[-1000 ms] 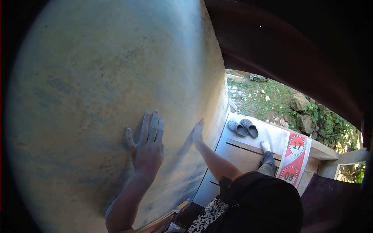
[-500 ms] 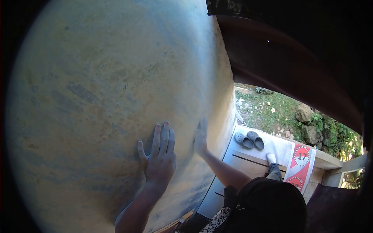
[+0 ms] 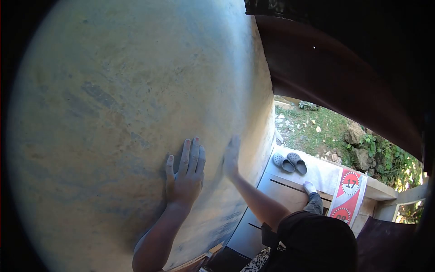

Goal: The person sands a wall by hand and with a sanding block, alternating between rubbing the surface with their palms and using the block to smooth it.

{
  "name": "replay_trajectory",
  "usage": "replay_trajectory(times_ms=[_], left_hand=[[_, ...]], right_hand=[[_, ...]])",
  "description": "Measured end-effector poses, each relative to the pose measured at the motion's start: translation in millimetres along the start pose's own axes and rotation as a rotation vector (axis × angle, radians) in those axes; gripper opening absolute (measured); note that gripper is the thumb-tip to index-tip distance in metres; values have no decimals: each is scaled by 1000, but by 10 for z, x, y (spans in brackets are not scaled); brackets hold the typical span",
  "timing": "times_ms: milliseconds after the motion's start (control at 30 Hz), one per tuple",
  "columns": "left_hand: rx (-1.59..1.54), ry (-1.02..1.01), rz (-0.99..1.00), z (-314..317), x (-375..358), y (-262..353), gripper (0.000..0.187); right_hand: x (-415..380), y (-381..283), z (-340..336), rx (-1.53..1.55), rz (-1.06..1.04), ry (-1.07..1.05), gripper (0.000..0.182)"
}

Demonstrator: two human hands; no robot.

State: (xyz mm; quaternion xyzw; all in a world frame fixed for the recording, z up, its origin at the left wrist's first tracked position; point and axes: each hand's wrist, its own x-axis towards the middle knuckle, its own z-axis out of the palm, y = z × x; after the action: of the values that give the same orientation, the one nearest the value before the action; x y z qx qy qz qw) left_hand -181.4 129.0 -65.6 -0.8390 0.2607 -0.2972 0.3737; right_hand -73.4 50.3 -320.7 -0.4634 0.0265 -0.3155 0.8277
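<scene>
A large pale wall (image 3: 118, 113) with dark blotches and bluish-grey smears fills the left and middle of the view. My left hand (image 3: 185, 177) lies open against it, palm side toward the surface, the outer finger spread from the others. Whitish dust coats its fingers. To the right, my right hand (image 3: 232, 156) is flat against the wall, near the brighter band; it appears nearly edge-on with fingers stretched and slightly blurred. No object shows in either hand; both palms are hidden.
Grey clogs (image 3: 290, 163) sit on a pale ledge (image 3: 319, 170). A foot (image 3: 309, 187) in a light covering rests nearby, beside a red-and-white numbered strip (image 3: 349, 186). Dark sheeting (image 3: 326, 63) hangs overhead at the right. Grass (image 3: 312, 124) and rocks (image 3: 358, 136) lie outside.
My left hand sits slightly higher on the wall, its fingers closer together apart from the outer one. My right hand has shifted slightly up and left in view. The foot has moved slightly left.
</scene>
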Motion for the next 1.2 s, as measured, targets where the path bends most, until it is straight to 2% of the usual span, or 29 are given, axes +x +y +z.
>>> replay_trajectory(times_ms=[67,100,167,233,267,300,333,367,400,433,467,533,600,667,733,800,867,900,967,1000,1067,1133,1167,1200], left_hand=[[117,45,15,30,9,-18,50],[114,59,18,8,4,-22,50],[124,70,-16,-9,-6,-14,49],[81,139,-97,19,-51,43,47],[83,113,-122,33,-62,72,47],[73,161,-245,46,-42,93,48],[67,208,-369,70,-59,166,49],[70,181,-384,113,-108,265,49],[52,181,-479,173,-141,342,51],[37,194,-573,210,-129,378,54],[50,193,-583,219,-112,409,54],[25,96,-682,177,-125,487,58],[-22,48,-706,113,-109,474,60],[-84,-9,-719,48,-112,532,62],[-193,-112,-732,-48,-108,489,68],[-203,-106,-738,-21,-129,498,70],[-228,-105,-740,-11,-132,498,72],[-226,-98,-743,-16,-116,493,71],[-241,-97,-744,-31,-126,500,71],[-213,-88,-722,-29,-127,488,72],[-186,-64,-706,-59,-132,490,74],[-463,94,-872,-77,-92,440,83],[-463,107,-874,-147,-7,374,83],[-384,258,-1019,-289,104,294,85]], right_hand=[[613,704,-349,-276,123,81,67],[766,544,-311,-273,121,57,67],[1028,-50,-192,-153,360,192,69],[895,-403,269,226,-4,117,68],[723,-633,414,-98,-125,6,68],[543,-936,509,-420,-248,-110,67],[337,-1323,576,-411,-299,-226,67],[201,-1582,587,-395,-351,-336,66],[218,-1526,491,-388,-339,-352,66],[330,-1377,361,-503,-495,-508,65],[472,-1224,241,-615,-661,-663,64],[821,-1039,-22,-634,-574,-641,60],[1220,-650,-65,-443,-417,-432,62],[1662,-870,161,-310,-240,-122,66],[1603,-1330,483,-397,-212,-88,68],[1461,-1690,749,-475,-206,-42,69],[1159,-1878,762,-563,-456,-300,67],[1068,-1873,710,-565,-454,-294,67],[935,-1854,519,-656,-572,-558,68],[950,-1731,393,-669,-571,-558,68],[1132,-1209,107,-643,-500,-481,65],[1502,-619,12,-368,-378,-232,63],[1683,-696,121,-365,-390,-231,63],[1856,-823,209,-318,-210,-97,64]])
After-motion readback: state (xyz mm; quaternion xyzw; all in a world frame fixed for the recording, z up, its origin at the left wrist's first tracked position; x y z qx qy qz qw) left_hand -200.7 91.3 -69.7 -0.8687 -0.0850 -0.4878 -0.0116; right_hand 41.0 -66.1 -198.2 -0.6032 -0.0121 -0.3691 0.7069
